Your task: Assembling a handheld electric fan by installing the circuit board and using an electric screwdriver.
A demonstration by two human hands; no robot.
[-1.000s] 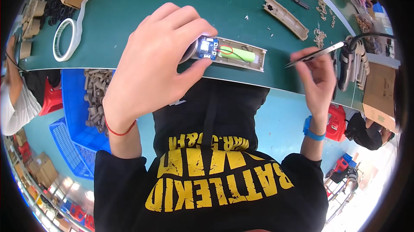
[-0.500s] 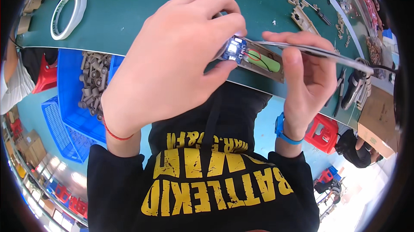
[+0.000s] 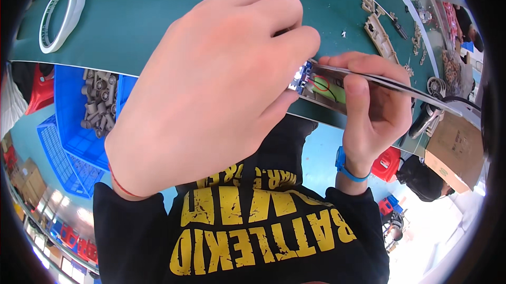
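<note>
My left hand is closed, thumb and fingers pinching the left end of a small blue circuit board, which it partly hides. Beside the board, a green cylindrical battery with red and black wires lies in a narrow beige housing. My right hand is closed too. Between its thumb and fingers it grips a long, thin, flat strip, seen almost edge-on and slanting down to the right above the housing. The right palm is around the housing's right end, whose contact with the fingers is hidden.
On the green table stands a tape roll, far left. Beige plastic parts and a screwdriver lie far right. A blue bin of grey fittings sits at left, a cardboard box at right.
My left hand has shifted right and slightly down in the picture, covering more of the circuit board, which now appears narrower. The right hand keeps its grip on the strip. The whole view has shifted slightly.
</note>
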